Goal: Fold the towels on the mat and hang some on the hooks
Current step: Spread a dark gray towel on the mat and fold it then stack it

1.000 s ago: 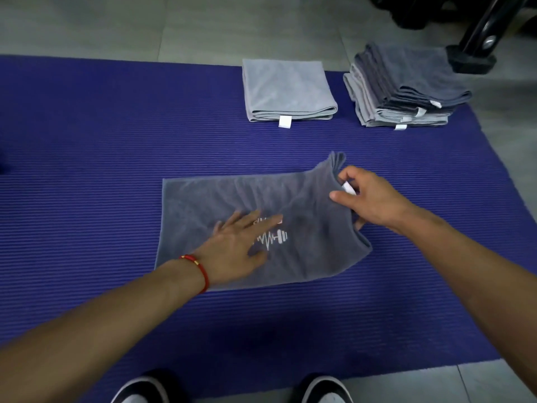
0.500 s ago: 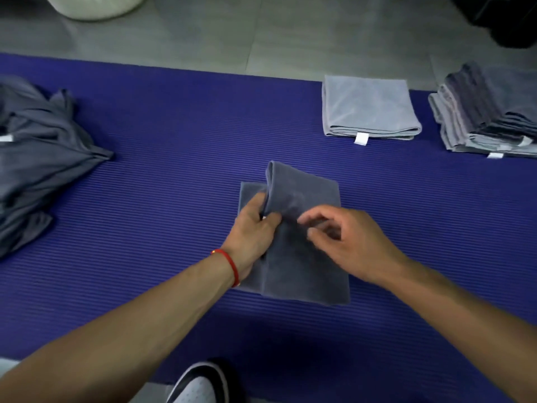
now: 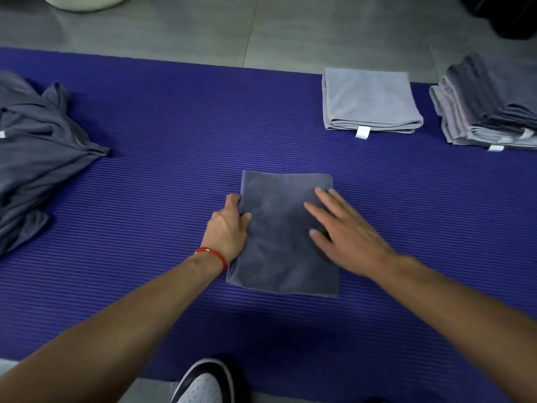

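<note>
A dark grey towel [image 3: 279,222], folded into a small rectangle, lies flat in the middle of the purple ribbed mat [image 3: 162,175]. My left hand [image 3: 229,228], with a red string at the wrist, grips the towel's left edge, thumb on top. My right hand [image 3: 343,231] lies flat on the towel's right half with its fingers spread and straight. A folded light grey towel [image 3: 369,100] rests at the mat's far edge. To its right stands a stack of folded grey towels [image 3: 488,109]. A heap of unfolded dark grey towels [image 3: 37,152] sits at the left.
Grey floor tiles [image 3: 261,27] run beyond the mat's far edge, with a white round object [image 3: 84,1] at the top left. My shoe [image 3: 203,382] shows at the bottom by the mat's near edge. A dark object [image 3: 505,16] fills the top right corner.
The towel went from a wide single layer to a small folded rectangle. My right hand let go of the folded-over end and now presses flat; my left hand moved to the left edge.
</note>
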